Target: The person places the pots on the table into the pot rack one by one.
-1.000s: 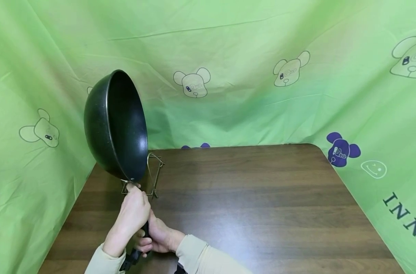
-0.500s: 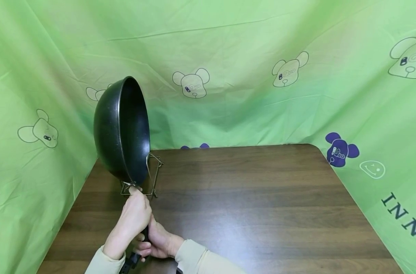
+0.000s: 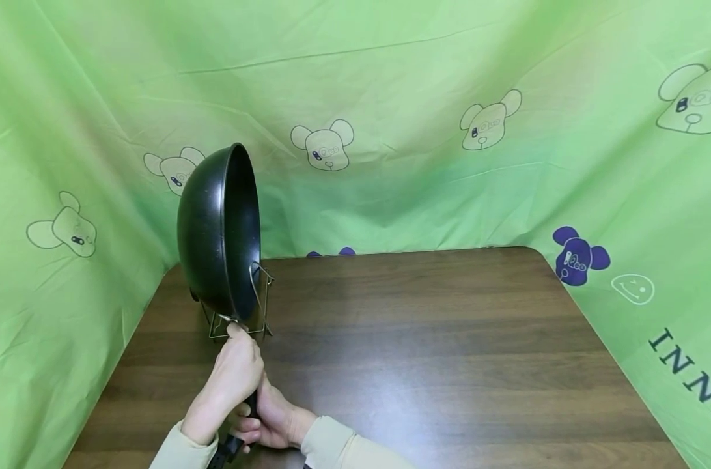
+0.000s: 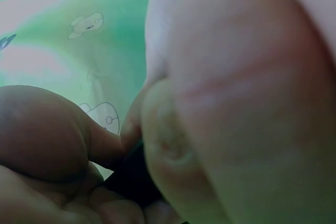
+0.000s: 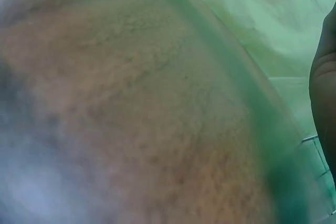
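A deep black wok stands on its side in the head view, its hollow turned to the right. My left hand grips its black handle close to the pan. Lower down, my right hand holds the same handle with curled fingers. The wok's lower edge is within a wire rack; whether it touches the wires I cannot tell. In the left wrist view a dark piece of the handle shows between blurred fingers. The right wrist view is mostly blurred skin, with a bit of the rack at right.
The rack stands on a brown wooden table, toward its far left. Green patterned cloth hangs behind and along both sides of the table. A dark strap shows at the left wrist.
The wok has moved right and down toward the rack and turned more edge-on. Both hands have shifted slightly with it, still holding the handle.
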`<state>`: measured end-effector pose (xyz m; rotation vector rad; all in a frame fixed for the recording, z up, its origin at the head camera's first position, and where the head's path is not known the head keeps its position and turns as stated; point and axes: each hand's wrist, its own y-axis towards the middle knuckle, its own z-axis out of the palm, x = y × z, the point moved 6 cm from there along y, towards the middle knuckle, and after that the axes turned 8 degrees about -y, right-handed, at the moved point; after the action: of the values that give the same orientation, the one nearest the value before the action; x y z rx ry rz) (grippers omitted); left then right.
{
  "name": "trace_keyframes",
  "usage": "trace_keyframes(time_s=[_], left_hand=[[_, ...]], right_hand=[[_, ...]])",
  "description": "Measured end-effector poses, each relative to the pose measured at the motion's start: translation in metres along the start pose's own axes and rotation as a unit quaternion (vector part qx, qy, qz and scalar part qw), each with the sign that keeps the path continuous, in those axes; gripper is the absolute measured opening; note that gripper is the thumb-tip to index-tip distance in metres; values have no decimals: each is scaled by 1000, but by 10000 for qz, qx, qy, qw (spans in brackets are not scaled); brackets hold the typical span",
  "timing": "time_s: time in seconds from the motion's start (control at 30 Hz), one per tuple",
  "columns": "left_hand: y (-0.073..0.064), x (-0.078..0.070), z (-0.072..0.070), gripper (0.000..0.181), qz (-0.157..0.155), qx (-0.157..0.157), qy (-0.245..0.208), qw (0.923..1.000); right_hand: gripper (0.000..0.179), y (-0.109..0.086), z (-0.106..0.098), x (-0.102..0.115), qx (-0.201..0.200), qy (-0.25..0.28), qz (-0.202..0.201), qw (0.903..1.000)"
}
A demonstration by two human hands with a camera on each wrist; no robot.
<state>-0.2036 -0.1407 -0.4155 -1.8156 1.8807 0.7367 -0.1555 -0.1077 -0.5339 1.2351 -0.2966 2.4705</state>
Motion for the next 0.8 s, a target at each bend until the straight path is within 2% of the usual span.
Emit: trace_keyframes(time_s=[0.5, 0.8], left_hand=[[2, 1, 14, 16, 62, 136, -37, 9999], [4, 5, 19, 15, 81, 356, -68, 9993]], right_hand=[[69, -6, -3, -5, 176, 200, -76, 9996], [70, -8, -5, -7, 29, 323, -84, 9994]])
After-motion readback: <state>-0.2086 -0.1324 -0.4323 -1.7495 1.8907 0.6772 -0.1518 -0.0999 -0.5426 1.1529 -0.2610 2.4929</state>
